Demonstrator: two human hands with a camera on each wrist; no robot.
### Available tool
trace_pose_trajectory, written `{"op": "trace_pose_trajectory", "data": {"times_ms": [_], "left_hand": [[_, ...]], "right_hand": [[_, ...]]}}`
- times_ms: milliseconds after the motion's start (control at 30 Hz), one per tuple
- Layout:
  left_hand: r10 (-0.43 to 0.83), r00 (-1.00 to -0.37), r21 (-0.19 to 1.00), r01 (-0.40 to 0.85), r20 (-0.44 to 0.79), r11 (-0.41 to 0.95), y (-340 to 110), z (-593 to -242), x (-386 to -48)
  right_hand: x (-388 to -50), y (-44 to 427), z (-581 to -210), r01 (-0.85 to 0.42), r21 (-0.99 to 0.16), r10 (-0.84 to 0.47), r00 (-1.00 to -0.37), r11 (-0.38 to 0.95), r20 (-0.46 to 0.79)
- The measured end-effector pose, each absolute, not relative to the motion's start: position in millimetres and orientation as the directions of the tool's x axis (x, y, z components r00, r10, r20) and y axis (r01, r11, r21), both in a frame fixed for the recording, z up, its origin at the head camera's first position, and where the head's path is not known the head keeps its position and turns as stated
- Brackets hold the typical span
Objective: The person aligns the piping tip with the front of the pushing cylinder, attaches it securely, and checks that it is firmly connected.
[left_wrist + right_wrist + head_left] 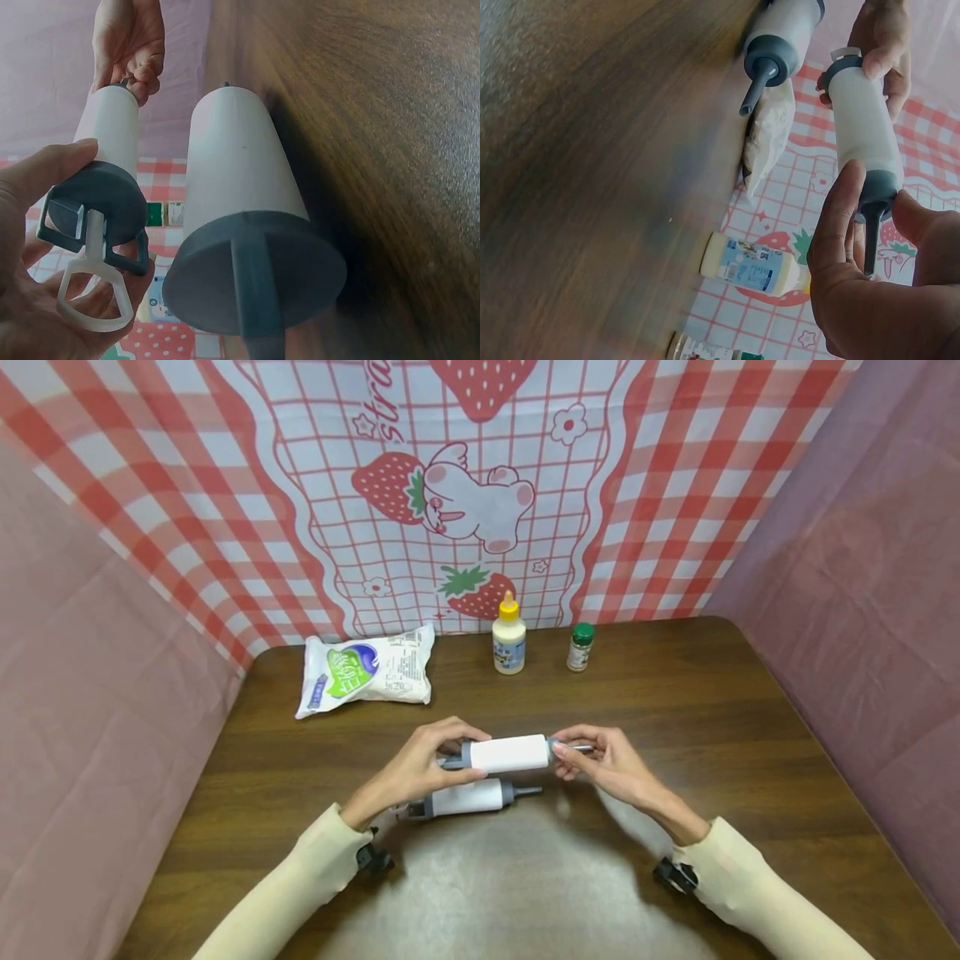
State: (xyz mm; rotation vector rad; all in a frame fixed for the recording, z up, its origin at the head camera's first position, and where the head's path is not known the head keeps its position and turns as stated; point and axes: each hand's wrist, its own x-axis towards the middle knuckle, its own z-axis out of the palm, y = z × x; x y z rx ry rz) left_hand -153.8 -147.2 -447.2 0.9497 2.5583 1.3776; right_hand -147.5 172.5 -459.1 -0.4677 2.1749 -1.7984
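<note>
Between both hands a white syringe-like dispenser with grey end caps is held level above the table. My left hand grips its grey handle end, thumb and fingers on opposite sides; a pale plunger ring sticks out there in the left wrist view. My right hand pinches the grey nozzle cap at the other end, and the thin nozzle points right. A second dispenser of the same kind lies on the table just nearer to me, its nozzle also pointing right.
A white printed packet lies at the back left of the brown table. At the back stand a yellow-capped bottle and a small green-lidded jar. A strawberry-patterned cloth hangs behind them.
</note>
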Motion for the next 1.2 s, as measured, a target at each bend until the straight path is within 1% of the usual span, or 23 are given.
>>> {"op": "trace_pose_trajectory", "data": {"times_ms": [400,600,767,900,1200], "left_hand": [[0.548,-0.821,0.790,0.440,0.161,0.427,-146.5,-449.0,-153.0],[0.531,-0.830,0.793,0.436,0.172,0.425,-146.1,-447.2,-151.6],[0.533,-0.815,0.780,0.479,0.226,0.402,-142.4,-443.8,-150.4],[0.533,-0.808,0.757,0.507,0.250,0.413,-140.3,-439.6,-149.9],[0.548,-0.795,0.749,0.524,0.260,0.405,-137.2,-441.4,-149.5]], "right_hand": [[-146.3,174.7,-451.2,-0.196,-0.953,-0.419,-0.904,0.232,0.084],[-147.0,174.2,-451.0,-0.181,-0.958,-0.410,-0.909,0.224,0.076],[-147.1,172.1,-452.5,-0.152,-0.962,-0.379,-0.923,0.227,0.056],[-147.1,171.4,-454.2,-0.132,-0.968,-0.377,-0.925,0.214,0.043],[-148.4,172.5,-452.6,-0.161,-0.960,-0.353,-0.933,0.229,0.072]]}}
